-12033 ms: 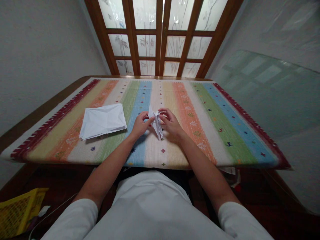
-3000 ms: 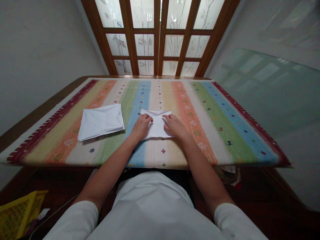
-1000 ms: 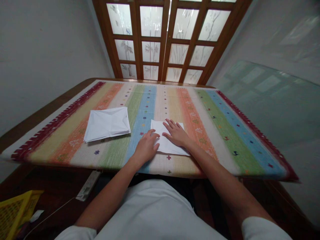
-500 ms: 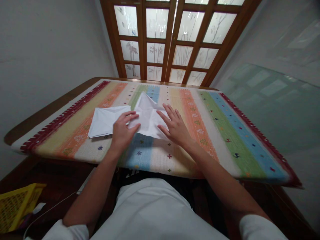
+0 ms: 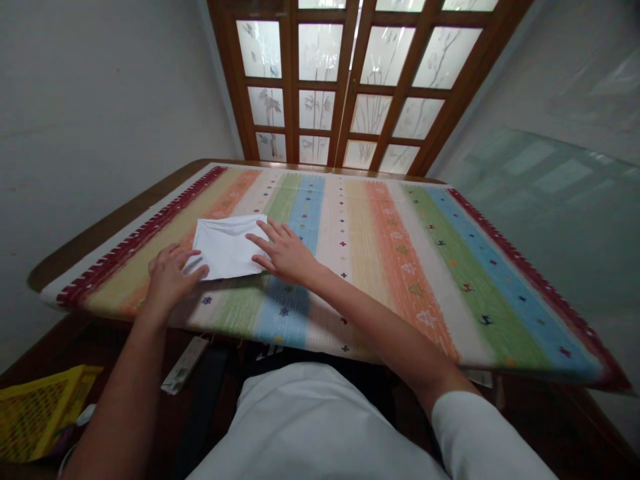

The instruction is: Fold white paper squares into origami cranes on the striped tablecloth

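Note:
A stack of white, creased sheets [image 5: 227, 250], thin paper or cloth, lies flat on the left half of the table. My left hand [image 5: 173, 277] is at its left edge, thumb and fingers apart, with the fingertips touching the near left corner. On the right edge my right hand [image 5: 283, 253] rests with fingers spread, their tips on the top sheet. The upper sheet shows ripples along its far edge. Neither hand is closed around anything. I cannot tell how many sheets lie in the stack.
A striped, patterned tablecloth [image 5: 355, 267] covers the wooden table [image 5: 150, 193]. Beyond its far edge stands a wooden door with frosted panes [image 5: 320, 53]. Below the table at left are a yellow basket [image 5: 45, 413] and a white power strip [image 5: 185, 365].
The loose white sheet at the table's middle has moved left onto the stack. Both my hands have shifted left with it and now lie at the stack's two sides.

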`<state>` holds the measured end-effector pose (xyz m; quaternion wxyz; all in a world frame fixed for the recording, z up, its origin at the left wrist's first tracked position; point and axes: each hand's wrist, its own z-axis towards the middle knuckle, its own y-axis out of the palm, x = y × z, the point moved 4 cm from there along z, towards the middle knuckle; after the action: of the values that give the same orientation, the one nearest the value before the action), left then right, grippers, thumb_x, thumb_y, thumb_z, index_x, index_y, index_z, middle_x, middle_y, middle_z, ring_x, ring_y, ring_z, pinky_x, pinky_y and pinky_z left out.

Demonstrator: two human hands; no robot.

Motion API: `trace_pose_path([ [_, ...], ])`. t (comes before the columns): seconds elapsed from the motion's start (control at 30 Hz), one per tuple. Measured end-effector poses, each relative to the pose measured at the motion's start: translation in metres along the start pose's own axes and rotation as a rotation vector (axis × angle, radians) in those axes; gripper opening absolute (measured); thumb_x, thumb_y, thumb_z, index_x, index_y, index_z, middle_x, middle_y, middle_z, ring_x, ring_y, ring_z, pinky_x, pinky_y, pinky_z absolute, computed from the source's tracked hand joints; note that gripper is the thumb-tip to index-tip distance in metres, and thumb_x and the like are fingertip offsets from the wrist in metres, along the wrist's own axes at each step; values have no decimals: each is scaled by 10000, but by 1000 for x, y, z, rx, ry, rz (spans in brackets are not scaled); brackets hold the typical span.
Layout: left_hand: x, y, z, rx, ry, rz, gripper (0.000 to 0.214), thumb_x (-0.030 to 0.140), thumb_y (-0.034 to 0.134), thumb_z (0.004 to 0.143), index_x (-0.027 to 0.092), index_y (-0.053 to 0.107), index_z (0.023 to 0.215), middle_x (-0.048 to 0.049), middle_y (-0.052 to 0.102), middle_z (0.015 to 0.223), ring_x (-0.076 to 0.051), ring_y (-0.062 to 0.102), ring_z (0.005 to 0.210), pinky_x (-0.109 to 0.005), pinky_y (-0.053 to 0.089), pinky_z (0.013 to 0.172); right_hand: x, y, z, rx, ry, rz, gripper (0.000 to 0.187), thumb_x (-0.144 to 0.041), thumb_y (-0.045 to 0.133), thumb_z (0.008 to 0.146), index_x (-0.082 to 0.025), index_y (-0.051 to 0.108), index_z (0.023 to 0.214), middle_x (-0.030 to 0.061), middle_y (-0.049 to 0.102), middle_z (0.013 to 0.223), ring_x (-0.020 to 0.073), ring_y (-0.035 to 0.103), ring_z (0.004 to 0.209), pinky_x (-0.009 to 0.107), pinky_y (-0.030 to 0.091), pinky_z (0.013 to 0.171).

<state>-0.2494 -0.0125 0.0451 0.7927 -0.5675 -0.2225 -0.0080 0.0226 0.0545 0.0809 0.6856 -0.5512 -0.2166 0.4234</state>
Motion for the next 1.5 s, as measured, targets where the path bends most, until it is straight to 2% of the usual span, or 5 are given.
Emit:
trace_pose_path([
  [0.33,15,27,40,-288,-231,60,774,398,544,963,22,410,1626,-277,485,1667,-423,515,1526,-520,392,1279,6,47,67,-138,654,168,896,-523,652,1042,-106,261,1733,324,518,1624,434,545,1493,622,459,1190],
  [0.63,29,33,51,-127,-160,-291,821,310,713,714,140,575,1504,-206,667,1477,-370,677,1304,-483,541,1132,49,62,68,-68,647,559,1079,-222,815,865,-18,183,1716,266,625,1547,293,649,1414,378,549,1149],
  [0.93,104,26,25,-74,71,-510,603,336,718,808,175,704,1389,-141,737,1370,-328,689,1266,-477,519,1162,116,32,-1,144,653,1012,1142,-148,638,868,-109,-85,1750,245,700,1443,289,789,1104,492,655,960],
  [1.3,186,69,-15,-61,370,-783,979,408,736,925,246,192,1723,-190,629,1508,-300,702,1293,-472,576,1115,144,-33,-136,553,602,967,672,-338,766,771,-192,660,1418,143,797,1257,327,764,1120,523,623,1008],
  [1.5,195,79,-10,98,439,-726,921,576,768,919,221,322,1642,-227,547,1603,-354,576,1474,-489,493,1214,159,-27,-149,678,656,993,373,-461,863,685,-224,793,965,73,829,1017,362,759,1070,568,619,996],
])
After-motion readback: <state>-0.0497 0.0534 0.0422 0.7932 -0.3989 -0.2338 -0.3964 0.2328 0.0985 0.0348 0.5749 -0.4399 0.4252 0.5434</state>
